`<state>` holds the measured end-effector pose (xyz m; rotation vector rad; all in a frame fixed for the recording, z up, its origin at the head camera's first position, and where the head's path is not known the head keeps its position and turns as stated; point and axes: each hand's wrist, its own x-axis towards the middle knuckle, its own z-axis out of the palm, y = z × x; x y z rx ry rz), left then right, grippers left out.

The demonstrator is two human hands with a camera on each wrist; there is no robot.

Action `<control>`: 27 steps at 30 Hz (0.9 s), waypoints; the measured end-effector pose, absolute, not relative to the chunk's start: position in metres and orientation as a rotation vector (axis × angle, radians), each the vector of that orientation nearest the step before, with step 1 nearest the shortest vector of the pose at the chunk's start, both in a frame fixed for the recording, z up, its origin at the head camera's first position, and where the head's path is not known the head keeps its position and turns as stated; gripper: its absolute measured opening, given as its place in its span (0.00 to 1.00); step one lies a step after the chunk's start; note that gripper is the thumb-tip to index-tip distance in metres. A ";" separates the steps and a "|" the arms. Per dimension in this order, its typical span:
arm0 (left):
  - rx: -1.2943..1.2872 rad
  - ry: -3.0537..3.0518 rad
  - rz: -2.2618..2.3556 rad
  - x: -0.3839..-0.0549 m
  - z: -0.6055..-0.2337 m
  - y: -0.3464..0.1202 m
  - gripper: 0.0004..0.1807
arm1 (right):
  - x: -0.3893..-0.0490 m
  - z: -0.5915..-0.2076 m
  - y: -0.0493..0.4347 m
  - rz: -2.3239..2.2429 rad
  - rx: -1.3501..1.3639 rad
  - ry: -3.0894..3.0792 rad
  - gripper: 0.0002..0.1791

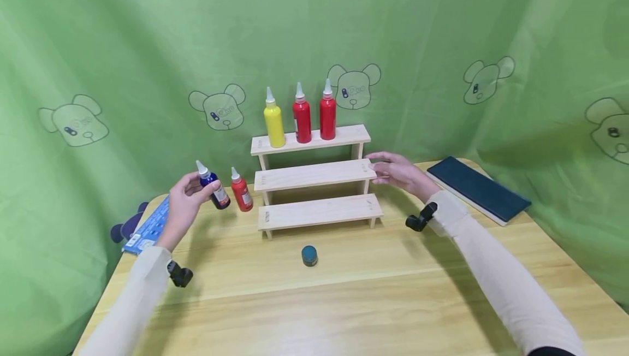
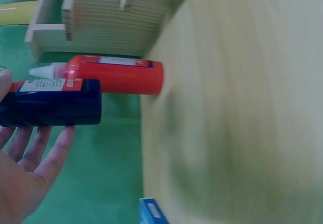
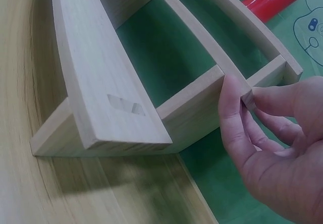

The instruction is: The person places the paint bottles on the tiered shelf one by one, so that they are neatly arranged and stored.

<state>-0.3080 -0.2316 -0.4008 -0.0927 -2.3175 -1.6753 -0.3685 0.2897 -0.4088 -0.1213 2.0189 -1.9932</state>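
My left hand [image 1: 185,203] grips a dark blue paint bottle [image 1: 220,196] with a white pointed nozzle. In the left wrist view the base of the blue bottle [image 2: 60,108] is raised off the table. Just to its right, a red paint bottle [image 1: 242,193] stands upright on the table. At the right end of the three-step wooden shelf [image 1: 314,174], my right hand [image 1: 400,173] pinches the corner of the middle board [image 3: 237,77] between thumb and finger. A yellow bottle [image 1: 274,126] and two red bottles, left [image 1: 302,122] and right [image 1: 327,119], stand on the top step.
A small jar with a teal lid [image 1: 309,255] sits in front of the shelf. Far right lies a dark-covered book [image 1: 479,188]. A blue box [image 1: 149,227] and a purple object [image 1: 129,225] lie at the left edge. Green cloth [image 1: 417,28] hangs behind the table.
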 end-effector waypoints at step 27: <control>-0.467 -2.305 -1.746 -0.337 -0.330 -0.166 0.31 | -0.365 -0.407 0.290 -1.981 -0.129 2.023 0.32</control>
